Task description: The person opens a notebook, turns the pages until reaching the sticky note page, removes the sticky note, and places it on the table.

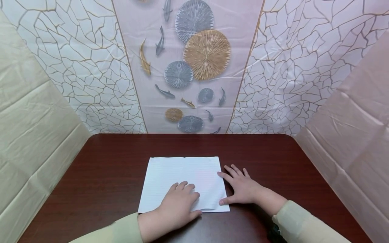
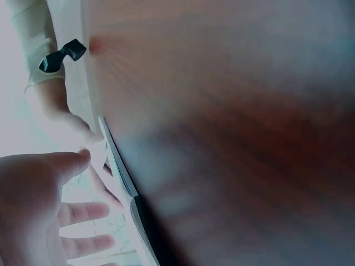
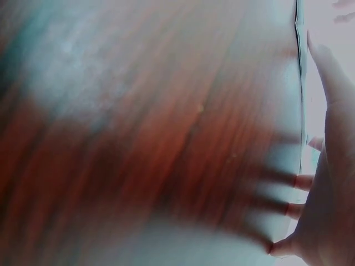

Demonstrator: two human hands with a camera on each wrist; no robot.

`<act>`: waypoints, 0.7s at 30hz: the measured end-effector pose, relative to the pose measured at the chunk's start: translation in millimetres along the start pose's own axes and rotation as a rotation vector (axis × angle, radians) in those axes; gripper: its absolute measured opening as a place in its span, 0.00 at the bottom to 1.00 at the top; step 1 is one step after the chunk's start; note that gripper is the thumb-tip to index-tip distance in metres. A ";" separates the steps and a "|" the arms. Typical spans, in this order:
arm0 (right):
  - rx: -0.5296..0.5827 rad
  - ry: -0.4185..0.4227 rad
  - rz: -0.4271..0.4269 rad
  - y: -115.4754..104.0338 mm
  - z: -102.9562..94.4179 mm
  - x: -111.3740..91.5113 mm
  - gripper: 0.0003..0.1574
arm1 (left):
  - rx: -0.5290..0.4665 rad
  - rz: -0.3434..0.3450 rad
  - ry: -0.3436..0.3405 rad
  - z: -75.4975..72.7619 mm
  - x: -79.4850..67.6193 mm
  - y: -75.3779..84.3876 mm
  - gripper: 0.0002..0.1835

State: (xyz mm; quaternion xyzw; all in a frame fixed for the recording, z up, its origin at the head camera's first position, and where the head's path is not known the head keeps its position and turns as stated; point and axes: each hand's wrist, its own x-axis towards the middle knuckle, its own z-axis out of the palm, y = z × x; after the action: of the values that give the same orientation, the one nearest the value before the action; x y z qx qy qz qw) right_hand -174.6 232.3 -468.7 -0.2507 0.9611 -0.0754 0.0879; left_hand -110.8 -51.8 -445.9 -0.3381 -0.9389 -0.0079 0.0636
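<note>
An open notebook (image 1: 162, 172) with white lined pages lies flat on the dark red-brown table. Over its lower middle is my left hand (image 1: 176, 207), fingers extended and slightly bent, the thumb out past the near edge. My right hand (image 1: 244, 189) is spread at the notebook's right side; its thumb and index fingertip reach the page edge while the other fingers lie on the table. In the left wrist view the left hand (image 2: 33, 205) shows its palm and spread fingers beside the notebook's edge (image 2: 123, 177). The right wrist view shows the right hand's (image 3: 333, 188) fingertips down on the tabletop.
The brown table (image 1: 106, 168) has rounded far corners. Behind it hangs a patterned cloth (image 1: 194, 67) with fish and round motifs, and plain pale cloth walls (image 1: 27, 118) slope along both sides. A black band (image 1: 275, 231) sits at the right wrist.
</note>
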 end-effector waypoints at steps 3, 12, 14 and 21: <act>-0.002 0.003 0.004 -1.0 -0.6 -0.6 0.70 | 0.066 0.060 0.056 0.8 4.1 2.6 0.22; 0.002 0.013 0.009 -4.2 -3.1 -1.3 0.68 | 0.173 0.192 0.127 4.3 14.4 8.2 0.19; 0.004 0.010 0.011 -3.3 -2.1 -0.8 0.68 | 0.180 0.208 0.133 4.2 16.3 9.1 0.18; 0.000 0.010 0.010 -1.4 -0.6 -0.6 0.67 | 0.208 0.236 0.124 3.4 19.4 11.8 0.10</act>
State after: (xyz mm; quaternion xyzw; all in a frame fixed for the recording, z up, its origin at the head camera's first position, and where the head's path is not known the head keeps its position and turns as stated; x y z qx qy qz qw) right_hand -173.5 231.4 -467.8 -0.2456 0.9628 -0.0761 0.0832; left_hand -118.4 -30.2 -447.2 -0.4367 -0.8826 0.0758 0.1566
